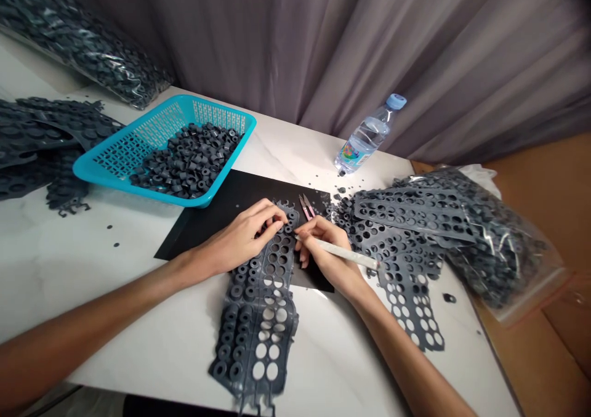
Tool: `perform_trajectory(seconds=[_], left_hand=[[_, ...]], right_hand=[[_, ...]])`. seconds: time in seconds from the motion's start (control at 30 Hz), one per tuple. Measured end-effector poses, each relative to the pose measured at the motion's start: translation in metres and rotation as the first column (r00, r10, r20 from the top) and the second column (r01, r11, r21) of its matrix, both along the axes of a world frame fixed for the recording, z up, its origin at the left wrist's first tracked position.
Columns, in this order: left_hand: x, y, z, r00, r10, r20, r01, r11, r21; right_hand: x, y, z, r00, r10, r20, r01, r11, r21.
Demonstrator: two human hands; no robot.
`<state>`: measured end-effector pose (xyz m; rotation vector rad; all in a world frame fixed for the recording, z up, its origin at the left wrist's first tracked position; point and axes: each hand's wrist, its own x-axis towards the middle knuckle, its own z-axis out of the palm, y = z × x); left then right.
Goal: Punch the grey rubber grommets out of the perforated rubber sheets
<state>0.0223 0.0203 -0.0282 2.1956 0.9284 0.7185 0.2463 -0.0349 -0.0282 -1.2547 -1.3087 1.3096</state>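
A long dark grey rubber sheet (272, 306) runs across the table toward me, with rows of moulded rings on its left side and bare round holes on its right. My left hand (247, 238) lies over its far part, thumb and fingertips closed on the sheet beside some rings. In my right hand (325, 247) is a white pen-like stick (351, 255), held like a pencil, its tip close to my left fingertips. Under the far part of the sheet lies a black mat (194, 226). Small pink-handled snips (306, 207) rest just beyond my right hand.
A blue basket (240, 158) holds many loose rubber rings. Punched-out sheets (406, 220) and a filled plastic bag (503, 257) lie on the right. A water bottle (367, 137) stands near the curtain. More sheets (41, 140) and another bag (92, 47) are at left.
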Motion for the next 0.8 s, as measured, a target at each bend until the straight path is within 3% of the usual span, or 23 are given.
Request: perform_trajectory(seconds=[0.27, 0.5, 0.7, 0.8], left_hand=[[-0.002, -0.001, -0.003, 0.999, 0.005, -0.036, -0.002, 0.998, 0.070], [-0.011, 0.004, -0.004, 0.994, -0.035, -0.099, 0.050, 0.986, 0.159], [-0.011, 0.003, -0.001, 0.989, -0.088, -0.118, 0.111, 0.971, 0.210], [-0.010, 0.002, -0.001, 0.990, -0.093, -0.109, 0.114, 0.972, 0.207]], right_hand=[[-0.005, 0.000, 0.003, 0.997, -0.046, 0.060, 0.046, 0.999, -0.004], [-0.005, -0.006, 0.004, 0.969, -0.221, 0.111, 0.205, 0.968, 0.144], [-0.016, -0.010, 0.003, 0.996, -0.054, 0.073, 0.051, 0.998, 0.037], [-0.019, -0.010, 0.001, 0.994, -0.044, 0.102, 0.041, 0.999, 0.030]])
